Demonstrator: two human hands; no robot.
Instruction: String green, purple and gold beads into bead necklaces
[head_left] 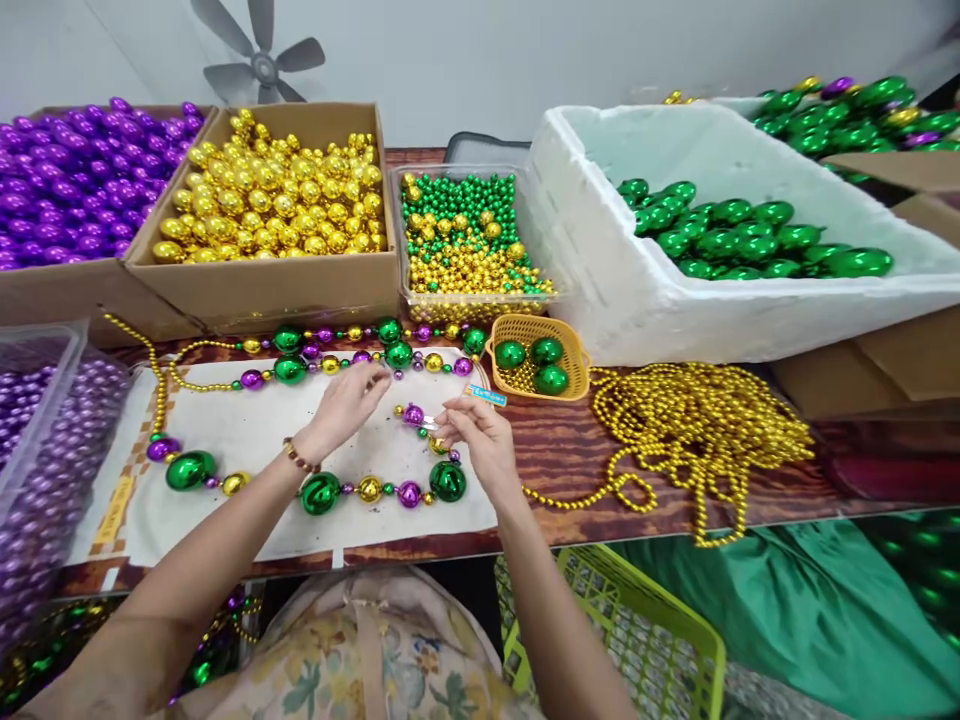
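My left hand, a beaded bracelet on its wrist, hovers over the white cloth with thumb and fingers pinched together. What it pinches, if anything, is too small to make out. My right hand closes on a small silver-tipped tool, whose kind I cannot tell; a blue printed piece shows above the fingers. Close to the tip lies the end of a bead strand, with a purple ball. That strand curves past a large green ball and runs left along the cloth.
Behind the cloth stand boxes of purple balls and gold balls, a clear bin of small beads, and a foam box of green ovals. A yellow basket and gold bead strings lie right.
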